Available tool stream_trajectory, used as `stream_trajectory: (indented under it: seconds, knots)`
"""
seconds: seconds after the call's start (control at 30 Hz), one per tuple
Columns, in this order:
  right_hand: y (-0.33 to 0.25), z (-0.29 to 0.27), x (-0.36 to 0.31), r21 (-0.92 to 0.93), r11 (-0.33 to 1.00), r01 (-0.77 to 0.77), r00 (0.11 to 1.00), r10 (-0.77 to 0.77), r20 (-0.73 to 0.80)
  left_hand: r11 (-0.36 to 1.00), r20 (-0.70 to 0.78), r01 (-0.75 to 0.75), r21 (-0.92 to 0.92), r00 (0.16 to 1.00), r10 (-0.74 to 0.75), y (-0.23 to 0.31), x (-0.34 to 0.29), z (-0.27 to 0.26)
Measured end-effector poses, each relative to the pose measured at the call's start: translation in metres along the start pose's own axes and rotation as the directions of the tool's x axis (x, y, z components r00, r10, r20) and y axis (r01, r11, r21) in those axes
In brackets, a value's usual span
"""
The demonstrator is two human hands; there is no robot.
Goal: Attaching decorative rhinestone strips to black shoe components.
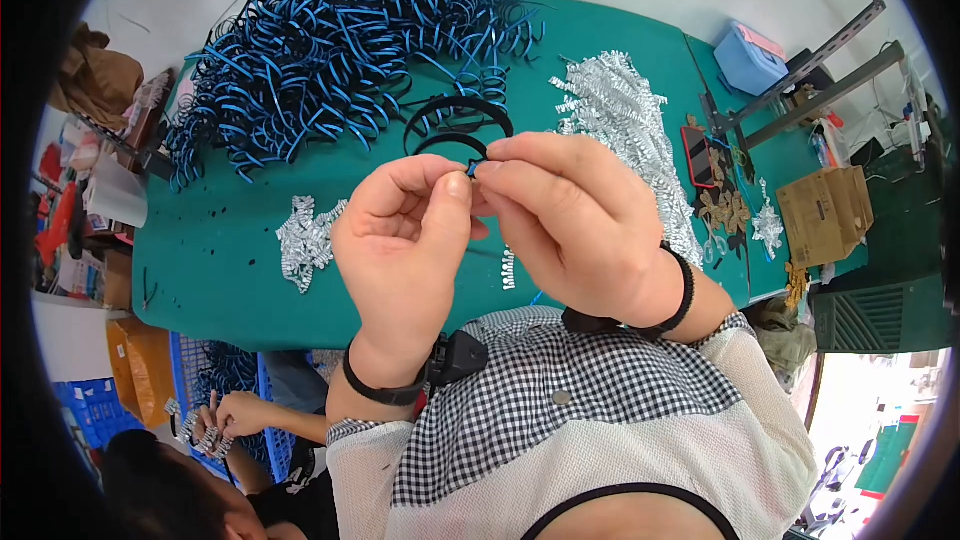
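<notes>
Above the green table (230, 285), my left hand (400, 230) and my right hand (590, 215) meet fingertip to fingertip. Each is closed in a pinch on a curled black strip (506, 116), whose loops stand up behind the fingers. A bit of blue shows at the pinched spot; the fingers partly hide it. Beyond my hands lies a big heap of blue-and-black curled strips (330, 50). A small bunch of silver-white crimped pieces (300, 245) lies left of my left hand, and a short silver piece (508, 268) shows between my wrists.
A long heap of silver-white crimped strips (625, 110) lies right of my right hand. Farther right are a red-edged phone (698, 157), brown pieces (725, 210), a cardboard box (825, 215) and a blue box (750, 58). At lower left another person's hands (238, 415) hold silver strips.
</notes>
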State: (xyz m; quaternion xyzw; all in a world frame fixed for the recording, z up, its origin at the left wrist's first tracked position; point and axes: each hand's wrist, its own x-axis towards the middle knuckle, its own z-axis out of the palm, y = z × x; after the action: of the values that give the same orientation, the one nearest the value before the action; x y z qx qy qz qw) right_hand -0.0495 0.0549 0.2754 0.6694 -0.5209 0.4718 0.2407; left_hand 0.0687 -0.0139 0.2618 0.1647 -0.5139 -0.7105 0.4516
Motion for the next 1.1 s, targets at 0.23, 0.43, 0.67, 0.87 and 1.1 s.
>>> stream_trajectory:
  seconds: [0.23, 0.43, 0.67, 0.87, 1.1]
  knots:
    - [0.013, -0.010, 0.005, 0.094, 0.986, -0.140, 0.990, 0.136, 0.043, 0.995, -0.006, -0.081, 0.050, 0.997, 0.082, -0.004, 0.000, 0.012]
    - [0.017, -0.016, 0.007, 0.098, 0.984, -0.152, 0.988, 0.147, 0.054, 0.964, 0.008, -0.179, 0.196, 0.983, 0.181, -0.009, 0.002, 0.019]
    - [0.017, -0.019, 0.007, 0.095, 0.983, -0.160, 0.986, 0.154, 0.066, 0.866, 0.071, -0.316, 0.388, 0.947, 0.313, -0.010, 0.000, 0.019]
    - [0.014, -0.016, 0.009, 0.136, 0.967, -0.215, 0.974, 0.203, 0.095, 0.894, 0.035, -0.289, 0.344, 0.955, 0.295, -0.008, -0.001, 0.018]
    - [0.012, -0.017, 0.009, 0.150, 0.963, -0.226, 0.971, 0.209, 0.117, 0.924, 0.012, -0.249, 0.289, 0.966, 0.256, -0.008, -0.003, 0.014]
